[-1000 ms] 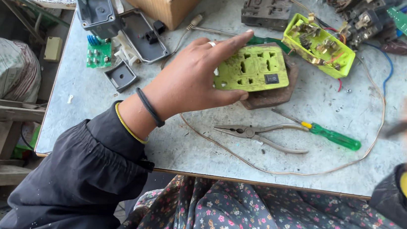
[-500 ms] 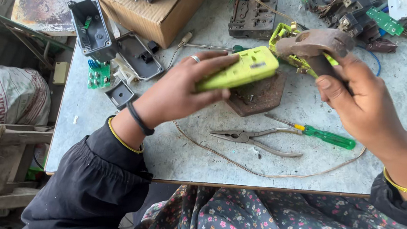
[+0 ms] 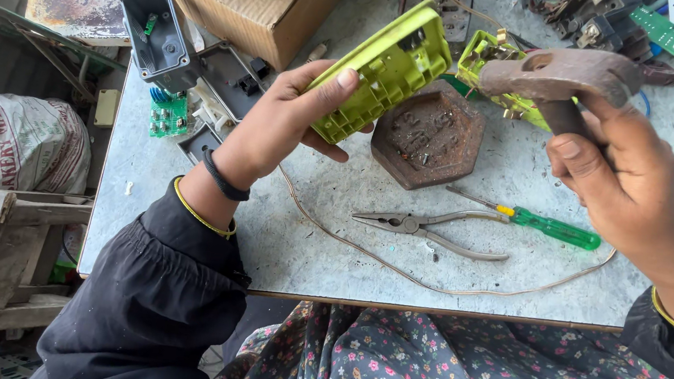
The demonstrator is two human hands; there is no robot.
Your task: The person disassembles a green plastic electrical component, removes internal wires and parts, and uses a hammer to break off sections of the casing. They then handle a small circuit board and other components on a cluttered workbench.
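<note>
My left hand grips a lime-green plastic casing, tilted on edge above the grey table. My right hand holds a rusty brown hammer by its handle, head raised just right of the casing. Below them a rusty hexagonal metal block lies on the table. A second lime-green casing part with metal contacts sits behind the hammer head.
Pliers and a green-handled screwdriver lie near the front edge, with a thin wire looping round them. A cardboard box, grey plastic housing, small green circuit board and electrical scrap crowd the back.
My left hand lifted the green casing off the hexagonal block and tilted it up. My right hand came in with the hammer and now holds it beside the casing.
</note>
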